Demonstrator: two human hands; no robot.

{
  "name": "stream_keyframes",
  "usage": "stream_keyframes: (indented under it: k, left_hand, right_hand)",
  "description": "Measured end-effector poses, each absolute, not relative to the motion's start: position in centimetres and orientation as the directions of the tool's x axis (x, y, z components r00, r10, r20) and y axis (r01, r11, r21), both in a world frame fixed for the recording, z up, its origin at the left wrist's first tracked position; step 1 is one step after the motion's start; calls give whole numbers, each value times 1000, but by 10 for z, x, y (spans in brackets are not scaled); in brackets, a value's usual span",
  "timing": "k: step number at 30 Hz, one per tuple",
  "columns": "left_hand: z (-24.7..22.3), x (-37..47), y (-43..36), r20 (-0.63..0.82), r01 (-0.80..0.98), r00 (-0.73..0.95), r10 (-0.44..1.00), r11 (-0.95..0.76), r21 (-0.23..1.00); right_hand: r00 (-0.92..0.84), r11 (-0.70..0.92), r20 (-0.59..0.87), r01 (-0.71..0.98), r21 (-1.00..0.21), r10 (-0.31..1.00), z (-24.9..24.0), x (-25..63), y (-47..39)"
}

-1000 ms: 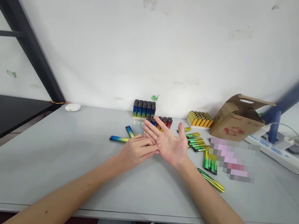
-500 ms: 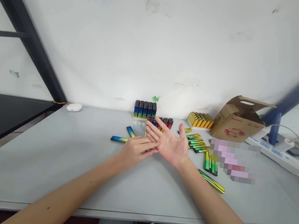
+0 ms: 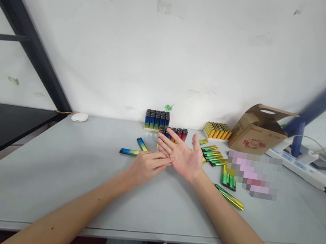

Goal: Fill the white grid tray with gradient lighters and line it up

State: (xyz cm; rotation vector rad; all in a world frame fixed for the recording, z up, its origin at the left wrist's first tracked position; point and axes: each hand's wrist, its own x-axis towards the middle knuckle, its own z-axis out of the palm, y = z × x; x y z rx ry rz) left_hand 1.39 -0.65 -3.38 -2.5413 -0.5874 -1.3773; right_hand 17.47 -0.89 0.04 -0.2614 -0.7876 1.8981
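Note:
My right hand point(image 3: 187, 160) is turned palm up over the middle of the desk, its fingers spread and nothing on the palm. The stretched fingers of my left hand point(image 3: 149, 164) touch its palm near the base of the fingers. Just left of the hands lie blue-and-yellow lighters point(image 3: 130, 152), one partly covered by my left hand. Behind my right fingers stands a group of red and blue lighters point(image 3: 183, 135), partly hidden. Several green-and-yellow lighters point(image 3: 218, 161) lie loose to the right, with another lighter point(image 3: 229, 197) beside my right wrist.
Against the wall stand a tray of blue lighters point(image 3: 157, 120) and a tray of yellow lighters point(image 3: 218, 131). An open cardboard box point(image 3: 255, 134), a blurred pink item point(image 3: 247, 172) and a white power strip point(image 3: 303, 168) are at the right. A white case point(image 3: 79, 117) lies far left.
The view has shifted very slightly. Both hands keep nearly the same pose, my left fingers still against my right palm.

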Motion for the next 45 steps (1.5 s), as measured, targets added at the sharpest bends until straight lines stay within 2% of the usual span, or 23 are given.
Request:
stream_keyframes:
  k: [4,7,11,13,16,20,27,30,34,38,42,45]
  left_hand:
    - [-31,10,-3,789,447,543,285,-894,15]
    - [-27,-3,6,674,563,592,442,-825,47]
    - [-23,-28,23,504,842,416,757,-529,100]
    - [-24,-38,31,428,918,299,853,-380,114]
    - [-28,-48,37,282,940,258,924,-307,146]
    - [-34,-50,40,263,918,317,911,-364,156]
    - [-30,-42,36,437,864,334,835,-456,212]
    - [-22,-36,29,576,804,361,733,-558,206]
    - [-14,-27,17,722,692,423,547,-710,133]
    - [-13,-20,8,751,591,488,444,-802,90]
    - [-13,-17,5,739,573,495,458,-811,119]
    - [-13,-16,3,724,565,506,470,-814,133]
  right_hand:
    - [-457,-257,156,-715,-651,876,-1,177,-6]
    - [-435,-203,151,-665,-719,888,2,186,0]
    - [-356,-91,174,-617,-782,918,5,206,9]
    - [-312,-60,164,-602,-796,936,6,214,12]
    - [-264,-32,153,-586,-810,952,5,221,16]
    - [-262,-22,148,-548,-836,954,2,220,17]
    - [-291,15,122,-343,-939,949,-5,209,15]
    - [-250,96,145,-201,-975,957,-7,201,11]
    - [-202,216,220,-46,-975,954,-6,189,3]
    - [-270,183,201,-89,-979,942,-8,182,0]
    - [-402,84,173,-228,-970,899,-13,180,0]
    - [-492,4,132,-252,-968,861,-13,179,-2]
